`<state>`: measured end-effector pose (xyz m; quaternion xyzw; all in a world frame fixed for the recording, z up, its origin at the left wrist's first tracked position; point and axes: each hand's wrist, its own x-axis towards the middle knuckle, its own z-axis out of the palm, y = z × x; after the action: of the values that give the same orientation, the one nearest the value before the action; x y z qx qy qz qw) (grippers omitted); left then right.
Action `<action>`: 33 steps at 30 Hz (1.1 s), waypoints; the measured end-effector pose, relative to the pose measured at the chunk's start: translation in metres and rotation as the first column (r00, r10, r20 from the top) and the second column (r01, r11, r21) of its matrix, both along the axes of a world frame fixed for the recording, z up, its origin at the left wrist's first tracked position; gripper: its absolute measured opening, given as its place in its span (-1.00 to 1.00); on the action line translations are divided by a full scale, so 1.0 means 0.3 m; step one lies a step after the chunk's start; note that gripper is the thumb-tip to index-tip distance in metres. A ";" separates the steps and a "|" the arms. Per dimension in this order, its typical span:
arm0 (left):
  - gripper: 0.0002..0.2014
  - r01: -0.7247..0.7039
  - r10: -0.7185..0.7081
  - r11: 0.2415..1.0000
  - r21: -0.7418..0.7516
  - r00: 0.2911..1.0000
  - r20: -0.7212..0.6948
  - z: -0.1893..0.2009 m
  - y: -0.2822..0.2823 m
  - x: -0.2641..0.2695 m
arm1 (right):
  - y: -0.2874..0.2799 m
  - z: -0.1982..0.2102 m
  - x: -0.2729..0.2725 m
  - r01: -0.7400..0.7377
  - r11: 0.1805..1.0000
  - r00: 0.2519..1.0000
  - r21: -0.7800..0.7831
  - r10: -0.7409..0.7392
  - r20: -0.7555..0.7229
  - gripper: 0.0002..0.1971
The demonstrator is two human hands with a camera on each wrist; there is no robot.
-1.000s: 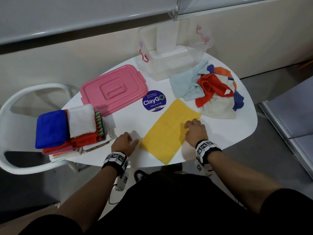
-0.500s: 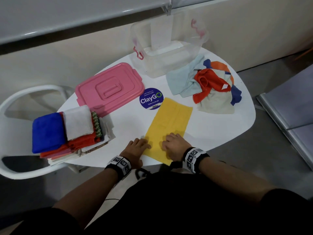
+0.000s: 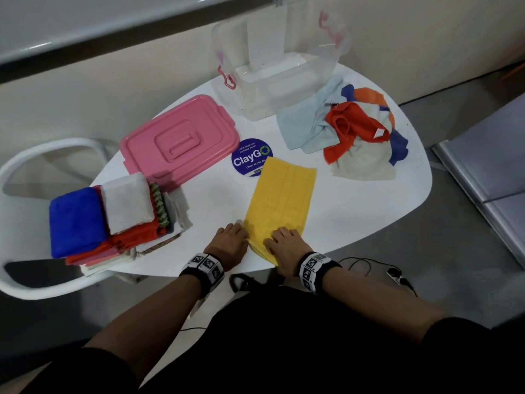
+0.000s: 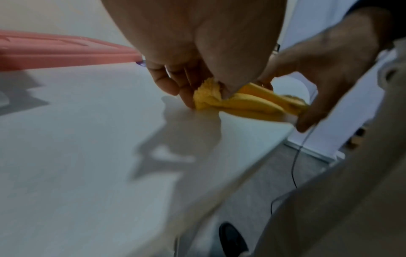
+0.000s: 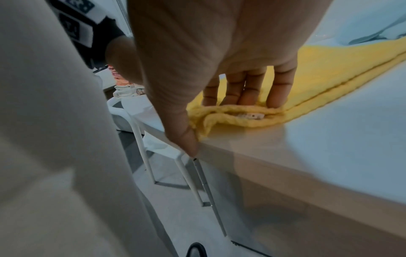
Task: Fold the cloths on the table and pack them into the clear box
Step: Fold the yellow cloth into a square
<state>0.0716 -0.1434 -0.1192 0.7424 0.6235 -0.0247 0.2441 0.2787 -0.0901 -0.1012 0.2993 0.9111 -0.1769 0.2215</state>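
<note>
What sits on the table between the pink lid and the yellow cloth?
In the head view, a round blue ClayGO sticker lies between the pink lid and the far end of the yellow cloth; nearer the person, that stretch is bare table.

Black wristbands (image 3: 203,267) with square-code tags; black sleeves, bare forearms.

Both forearms reach forward side by side, each wrist wrapped in a black band with square markers, the hands close together but apart. Left hand (image 3: 229,243) sits palm down, its fingers (image 4: 173,83) and thumb curled in to pinch the near corner of the yellow cloth (image 3: 279,200). Right hand (image 3: 287,245) is knuckles up, 4 fingers (image 5: 279,90) pressing on top of the cloth's near edge while the thumb hooks under the fold.
</note>
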 end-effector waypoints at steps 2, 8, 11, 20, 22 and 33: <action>-0.33 -0.081 0.082 0.996 -0.028 0.996 0.035 0.041 0.044 0.008 | 0.016 -0.012 0.014 0.093 0.990 0.988 -0.103 -0.105 -0.117 -0.62; -0.43 -0.400 0.487 0.873 -0.279 0.750 0.447 0.075 0.148 0.021 | 0.161 0.023 0.102 0.501 0.696 0.735 -0.514 -0.656 -0.172 -0.77; -0.36 -0.406 0.627 0.775 -0.485 0.595 0.503 0.100 0.181 0.040 | 0.222 0.013 0.146 0.635 0.493 0.571 -0.595 -0.818 -0.068 -0.66; -0.77 -0.563 0.651 0.759 -0.327 0.682 0.334 0.000 0.196 0.047 | 0.220 -0.059 0.159 0.731 0.404 0.460 -0.550 -0.887 -0.040 -0.64; -0.73 -0.581 0.657 0.754 -0.306 0.667 0.352 -0.004 0.196 0.066 | 0.220 -0.062 0.163 0.743 0.403 0.457 -0.534 -0.889 -0.034 -0.60; -0.75 -0.632 0.698 0.715 -0.300 0.666 0.261 -0.026 0.200 0.109 | 0.223 -0.037 0.167 0.776 0.408 0.445 -0.481 -0.895 -0.041 -0.62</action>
<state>0.1044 -0.0835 -0.1271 0.4279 0.7916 0.1437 0.4119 0.3287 -0.0231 -0.1123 0.6374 0.5983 -0.4851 0.0188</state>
